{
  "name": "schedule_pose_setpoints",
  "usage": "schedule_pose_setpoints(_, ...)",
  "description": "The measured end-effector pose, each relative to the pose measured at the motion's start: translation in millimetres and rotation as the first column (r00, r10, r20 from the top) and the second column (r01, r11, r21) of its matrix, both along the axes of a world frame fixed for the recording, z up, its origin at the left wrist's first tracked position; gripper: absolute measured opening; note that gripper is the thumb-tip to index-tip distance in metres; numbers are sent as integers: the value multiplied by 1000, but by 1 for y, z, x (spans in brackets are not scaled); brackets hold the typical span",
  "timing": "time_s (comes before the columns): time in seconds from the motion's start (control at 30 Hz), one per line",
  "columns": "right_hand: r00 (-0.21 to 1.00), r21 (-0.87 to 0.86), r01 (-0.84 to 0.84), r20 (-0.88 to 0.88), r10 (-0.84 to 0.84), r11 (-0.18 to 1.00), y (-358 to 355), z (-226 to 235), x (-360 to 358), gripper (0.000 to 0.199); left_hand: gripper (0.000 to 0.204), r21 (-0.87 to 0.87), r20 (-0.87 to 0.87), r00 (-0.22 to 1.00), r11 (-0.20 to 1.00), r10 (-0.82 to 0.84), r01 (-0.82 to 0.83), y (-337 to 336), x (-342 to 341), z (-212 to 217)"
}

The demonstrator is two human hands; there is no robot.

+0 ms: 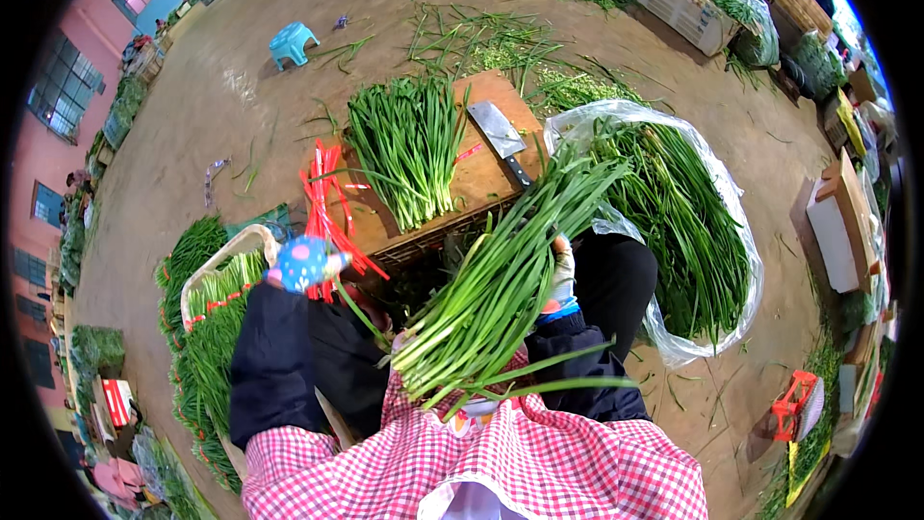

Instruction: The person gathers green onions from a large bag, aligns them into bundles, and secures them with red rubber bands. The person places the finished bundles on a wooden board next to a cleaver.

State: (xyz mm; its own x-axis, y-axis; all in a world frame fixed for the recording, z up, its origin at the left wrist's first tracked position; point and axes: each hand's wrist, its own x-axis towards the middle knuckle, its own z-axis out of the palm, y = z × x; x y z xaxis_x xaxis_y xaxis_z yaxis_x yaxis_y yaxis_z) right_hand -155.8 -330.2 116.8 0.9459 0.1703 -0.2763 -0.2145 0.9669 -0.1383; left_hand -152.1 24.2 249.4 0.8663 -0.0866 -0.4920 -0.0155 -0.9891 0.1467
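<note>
My right hand (pixel 561 279), in a light glove with bare fingertips, grips a large loose bunch of garlic chives (pixel 491 303) slanting across my lap, pale ends toward me. Gloved in blue with pink spots, my left hand (pixel 303 265) is closed beside the red ties (pixel 327 197), a single chive stalk (pixel 361 313) trailing from its fingertips. Ahead, another chive bunch (pixel 409 144) lies on a wooden board (pixel 500 96). A cleaver (pixel 499 130) with a black handle rests to its right on the same board.
At my right, a clear plastic bag (pixel 741 231) holds more chives. Red-tied chive bundles (pixel 217 347) fill a pale-handled basket (pixel 197 284) at my left. A blue stool (pixel 292 43) and scattered trimmings (pixel 510 43) are farther off. Boxes (pixel 683 10) stand at the far right.
</note>
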Motion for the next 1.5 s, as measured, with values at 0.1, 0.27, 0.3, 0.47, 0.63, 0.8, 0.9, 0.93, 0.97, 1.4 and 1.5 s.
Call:
schedule_pose_setpoints(0.1, 994, 16, -102, 45, 102, 995, -1, 12, 2, 34, 68, -538, 240, 970, 827, -39, 166, -11, 41, -4)
schedule_pose_setpoints(0.27, 949, -472, 72, 303, 85, 879, -10, 25, 33, 35, 82, -838, -31, 946, 524, -322, 151, -152, 78, 9)
schedule_pose_setpoints(0.3, 925, -556, 128, 366, 104, 821, -12, 30, 45, 37, 81, -836, 26, 940, 509, -340, 207, -166, 87, 6)
schedule_pose_setpoints(0.47, 829, -857, 253, 431, 355, 449, -9, 112, 112, 52, 69, -965, 44, 977, 245, -207, 95, -194, 126, 35)
schedule_pose_setpoints(0.63, 436, -568, 803, 768, 470, 183, -25, 146, 197, 35, 58, -976, 212, 974, 39, -76, 215, -204, 171, 64)
schedule_pose_setpoints(0.8, 576, -605, 506, 768, 282, 615, 0, 179, 236, 22, 55, -952, 307, 951, -15, -32, 307, -192, 213, 69)
schedule_pose_setpoints(0.9, 638, -762, 376, 626, 448, 528, -9, 166, 258, 28, 56, -954, 288, 952, 111, 101, 277, -196, 228, 46)
schedule_pose_setpoints(0.93, 645, -808, 328, 570, 509, 490, -14, 152, 267, 33, 57, -947, 316, 942, 102, 114, 305, -197, 235, 32)
schedule_pose_setpoints(0.97, 652, -808, 265, 552, 519, 527, -16, 136, 271, 36, 40, -934, 353, 930, 96, 100, 344, -199, 240, 17)
schedule_pose_setpoints(1.4, 793, -889, 155, 372, 483, 431, -28, 98, 285, 32, 40, -132, 854, 480, 809, -200, 572, -225, 272, 3)
schedule_pose_setpoints(1.5, 600, -742, 508, 669, 438, 438, -31, 81, 299, 31, 43, -81, 848, 486, 857, -209, 510, -225, 263, 17)
